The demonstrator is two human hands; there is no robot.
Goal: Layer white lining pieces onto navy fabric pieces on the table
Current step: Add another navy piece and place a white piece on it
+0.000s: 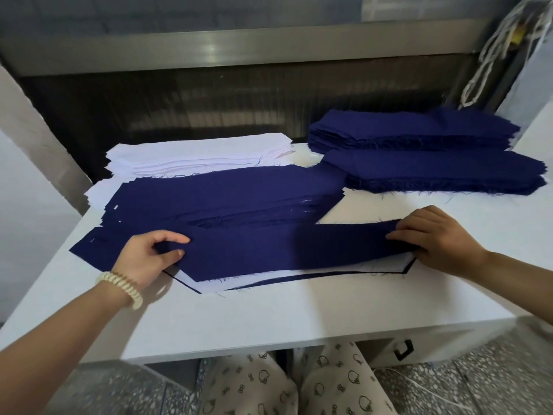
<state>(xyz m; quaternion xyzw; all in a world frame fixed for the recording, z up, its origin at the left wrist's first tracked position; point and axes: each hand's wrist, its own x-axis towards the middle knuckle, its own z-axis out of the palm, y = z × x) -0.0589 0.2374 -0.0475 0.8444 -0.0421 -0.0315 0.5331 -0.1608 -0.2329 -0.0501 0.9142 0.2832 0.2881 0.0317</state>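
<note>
In the head view, the navy piece (269,250) lies left to right near the front of the table (299,319), its long axis running between the 2 hands. The left hand (146,259) pinches it in from its left end, and the right hand (434,238) grips its right end with curled fingers. Beneath it a white lining piece (299,275) peeks out along the near edge, so the next move probably depends on squaring those edges. A fanned navy pile (224,193) crowds its far edge, the white lining stack (194,154) sits back left, and 2 navy stacks (434,172) sit back right.
</note>
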